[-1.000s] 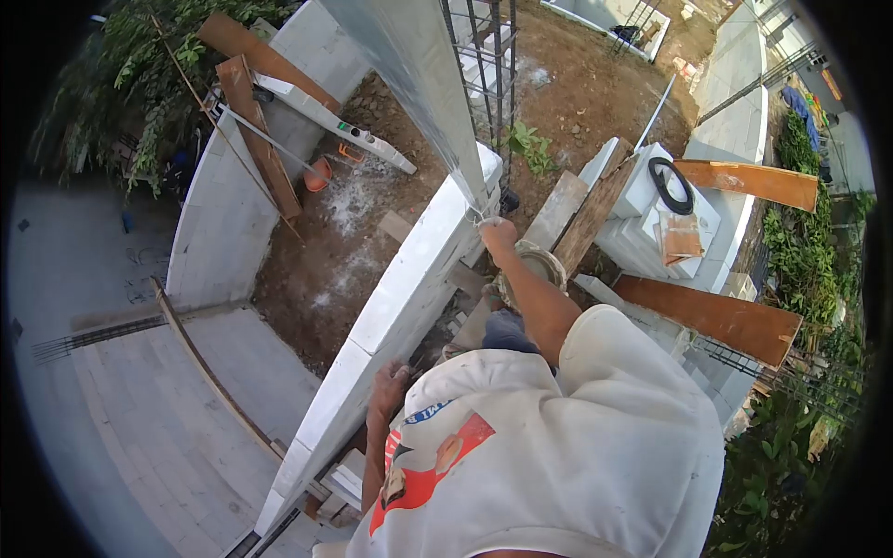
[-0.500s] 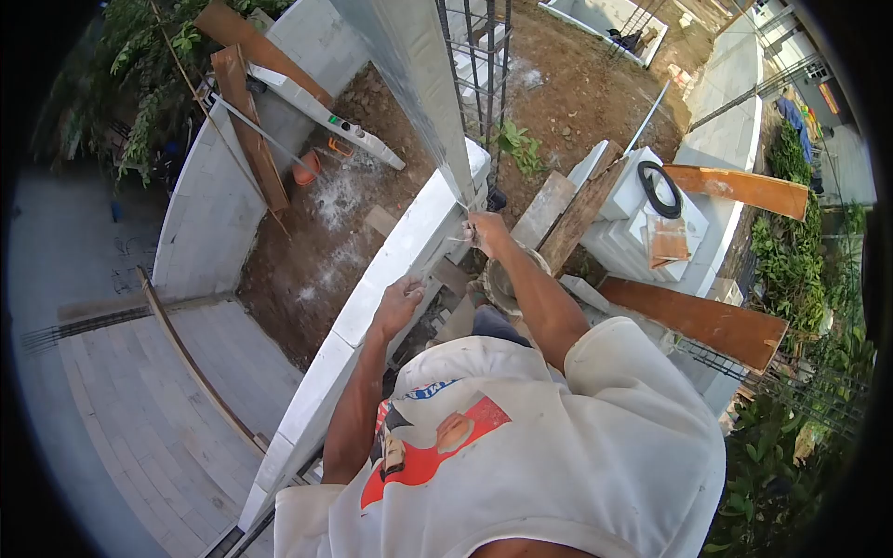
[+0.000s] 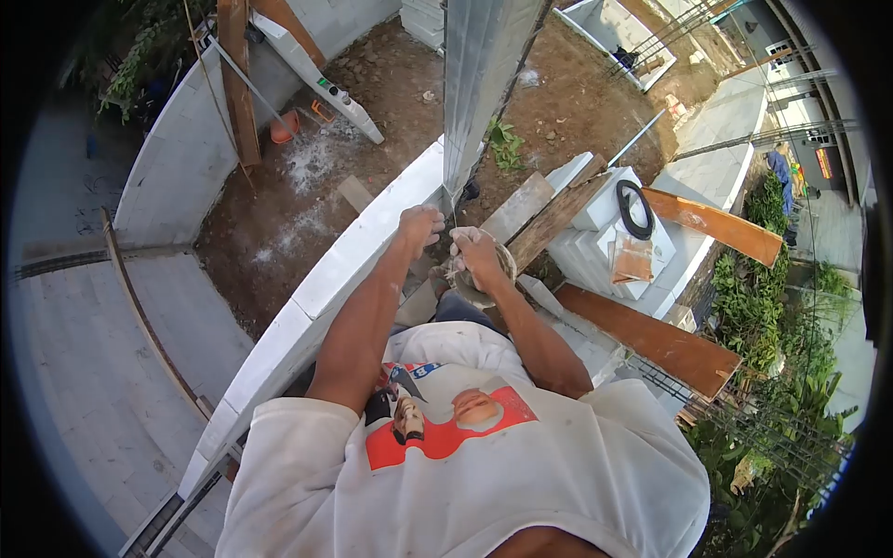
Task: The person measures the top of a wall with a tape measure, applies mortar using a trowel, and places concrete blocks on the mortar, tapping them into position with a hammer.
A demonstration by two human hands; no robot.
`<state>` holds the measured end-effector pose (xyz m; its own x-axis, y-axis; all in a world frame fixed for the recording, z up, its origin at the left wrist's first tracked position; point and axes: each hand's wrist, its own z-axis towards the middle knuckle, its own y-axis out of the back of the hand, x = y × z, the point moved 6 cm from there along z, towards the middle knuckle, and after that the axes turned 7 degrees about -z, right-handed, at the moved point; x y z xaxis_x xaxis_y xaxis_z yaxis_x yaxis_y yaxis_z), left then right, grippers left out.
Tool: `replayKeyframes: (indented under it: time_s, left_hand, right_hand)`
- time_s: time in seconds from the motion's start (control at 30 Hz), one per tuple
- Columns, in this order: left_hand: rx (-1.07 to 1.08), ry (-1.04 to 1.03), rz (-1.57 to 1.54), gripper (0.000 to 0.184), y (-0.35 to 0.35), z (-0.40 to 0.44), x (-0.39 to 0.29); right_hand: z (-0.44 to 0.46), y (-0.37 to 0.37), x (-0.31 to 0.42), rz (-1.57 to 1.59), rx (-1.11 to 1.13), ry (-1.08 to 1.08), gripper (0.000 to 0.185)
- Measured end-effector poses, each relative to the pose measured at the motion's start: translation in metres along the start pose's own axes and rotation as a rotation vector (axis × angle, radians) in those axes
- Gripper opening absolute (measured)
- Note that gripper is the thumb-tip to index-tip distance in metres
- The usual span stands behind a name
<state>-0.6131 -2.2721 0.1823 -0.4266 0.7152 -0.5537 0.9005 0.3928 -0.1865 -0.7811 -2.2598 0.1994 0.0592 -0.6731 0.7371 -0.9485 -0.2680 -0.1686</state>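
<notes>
A tall grey metal-faced column form [image 3: 474, 84] rises in front of me, its lower end beside the white block wall [image 3: 349, 260]. My left hand [image 3: 421, 230] is near the foot of the form, fingers curled; what it may hold is too small to name. Just to its right my right hand [image 3: 474, 256] is closed on a thin string [image 3: 454, 212] that runs up to the form's lower edge. Below my right hand a round bucket [image 3: 498, 279] is partly hidden by my hand and forearm.
White blocks [image 3: 609, 244] carry a black coiled hose [image 3: 635, 209] at right. Wooden planks [image 3: 651, 339] lie around them. A long level [image 3: 344, 104] and an orange bowl [image 3: 285, 127] are at upper left. Rebar [image 3: 772, 432] sticks out at lower right.
My left hand has risen from low by the wall to beside my right hand. The view has turned, and the form now stands more upright, hiding the rebar cage behind it.
</notes>
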Motion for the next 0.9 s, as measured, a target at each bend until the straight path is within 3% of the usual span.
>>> replayKeyframes:
  time_s: [0.13,0.2,0.33,0.4,0.53,0.6,0.63,0.67,0.7,0.73,0.8,0.9]
  left_hand:
    - [-0.021,0.019,-0.091,0.042,-0.012,0.023,0.01]
    - [0.02,0.087,-0.317,0.039,-0.023,0.032,0.013]
    - [-0.01,0.112,-0.489,0.032,-0.032,0.041,0.012]
    - [0.131,0.122,-0.563,0.025,-0.018,0.067,0.019]
    - [0.174,-0.11,-0.271,0.021,-0.007,-0.032,-0.032]
    - [0.285,-0.254,0.079,0.021,-0.016,-0.1,-0.052]
    - [0.285,-0.254,0.079,0.021,-0.019,-0.122,-0.051]
    - [0.333,-0.322,0.291,0.02,-0.026,-0.143,-0.05]
    - [0.374,-0.389,0.503,0.02,-0.03,-0.162,-0.046]
    - [0.369,-0.39,0.505,0.02,-0.027,-0.176,-0.042]
    - [0.51,-0.383,0.594,0.014,-0.03,-0.201,-0.028]
    - [0.373,-0.397,0.659,0.018,0.004,-0.22,-0.023]
  right_hand:
    - [-0.027,-0.001,0.018,-0.024,0.008,0.024,0.015]
    - [-0.029,-0.002,0.026,-0.345,-0.013,0.143,0.014]
    - [-0.054,-0.006,0.037,-0.625,0.089,0.352,0.017]
    - [-0.065,-0.018,0.019,-0.863,0.446,0.431,0.025]
    - [-0.083,-0.008,0.01,-0.972,0.695,0.352,0.035]
    - [-0.071,0.013,0.026,-0.719,0.299,0.347,0.043]
    - [-0.059,0.016,0.028,-0.444,0.257,0.078,0.05]
    - [-0.046,0.015,0.036,-0.166,0.213,-0.185,0.057]
    - [-0.035,0.007,0.051,0.081,0.27,-0.247,0.058]
    - [-0.023,-0.001,0.064,0.33,0.324,-0.308,0.061]
    - [0.02,0.01,0.077,0.561,0.265,-0.27,0.047]
    - [0.076,0.054,0.101,0.704,0.256,-0.229,0.035]
